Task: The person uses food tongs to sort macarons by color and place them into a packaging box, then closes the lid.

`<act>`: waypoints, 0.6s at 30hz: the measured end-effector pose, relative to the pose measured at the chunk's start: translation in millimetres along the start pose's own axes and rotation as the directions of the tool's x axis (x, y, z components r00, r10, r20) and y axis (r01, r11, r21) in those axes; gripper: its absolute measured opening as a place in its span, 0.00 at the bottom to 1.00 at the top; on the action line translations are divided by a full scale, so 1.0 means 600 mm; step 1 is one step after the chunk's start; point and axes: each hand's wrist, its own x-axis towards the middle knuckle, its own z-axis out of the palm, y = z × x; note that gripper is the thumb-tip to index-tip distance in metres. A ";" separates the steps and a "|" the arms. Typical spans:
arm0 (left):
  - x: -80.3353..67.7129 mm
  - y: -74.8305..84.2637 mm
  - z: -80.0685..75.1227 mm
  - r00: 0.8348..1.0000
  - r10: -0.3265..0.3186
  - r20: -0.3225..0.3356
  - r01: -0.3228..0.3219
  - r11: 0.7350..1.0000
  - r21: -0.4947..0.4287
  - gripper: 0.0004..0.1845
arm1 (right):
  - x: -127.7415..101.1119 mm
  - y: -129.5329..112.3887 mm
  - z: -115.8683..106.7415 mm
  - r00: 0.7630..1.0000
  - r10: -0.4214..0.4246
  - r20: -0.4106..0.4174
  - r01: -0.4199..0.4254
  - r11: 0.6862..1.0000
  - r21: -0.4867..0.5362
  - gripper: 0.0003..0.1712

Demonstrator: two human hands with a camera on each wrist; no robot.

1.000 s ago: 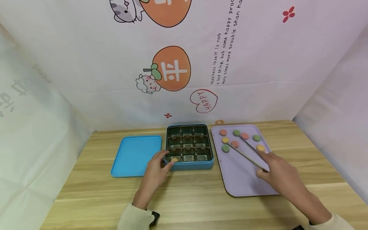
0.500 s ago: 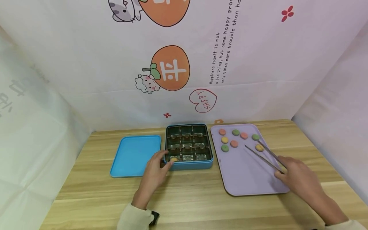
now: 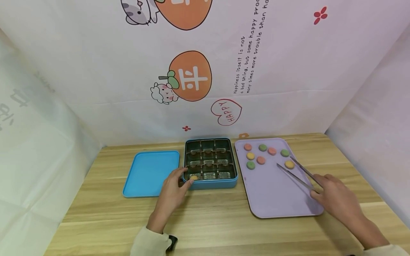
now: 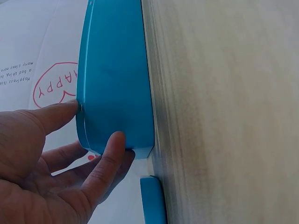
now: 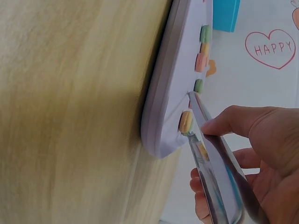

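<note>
My left hand (image 3: 173,190) holds the front left corner of a blue tin (image 3: 213,184), thumb at its rim and fingers along its side. The tin holds a plastic insert with several compartments. One yellow macaron (image 3: 194,177) sits in the front left compartment, partly behind the thumb. My right hand (image 3: 337,199) grips metal tongs (image 5: 212,156) with their arms spread. In the head view the tong tips lie either side of a yellow macaron (image 3: 289,164) on the lilac tray (image 3: 278,199); a green macaron (image 3: 285,153) is just beyond.
More pink macarons (image 3: 261,160), green macarons (image 3: 251,165) and a yellow macaron (image 3: 250,155) lie on the tray's far half. A blue lid (image 3: 152,174) is left of the tin on the wooden table (image 3: 211,220). A printed cloth (image 3: 128,78) hangs behind.
My right hand has carried the tongs rightward, from over the left macarons to the yellow one at the tray's right. My left hand has stayed at the tin's corner.
</note>
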 end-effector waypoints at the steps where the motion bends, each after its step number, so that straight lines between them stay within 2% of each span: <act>1: 0.000 0.000 0.000 1.000 0.000 0.001 0.000 1.000 0.000 0.28 | 0.001 0.001 0.000 1.000 0.003 0.001 -0.003 1.000 0.000 0.29; 9: 0.001 -0.001 0.000 1.000 -0.001 0.000 0.001 1.000 -0.003 0.28 | 0.008 0.007 0.001 0.999 0.042 0.006 -0.042 0.999 0.021 0.30; 18: 0.001 -0.002 0.000 1.000 0.008 -0.005 -0.008 1.000 0.002 0.28 | 0.010 0.018 0.009 0.999 0.037 0.001 -0.037 0.998 0.045 0.30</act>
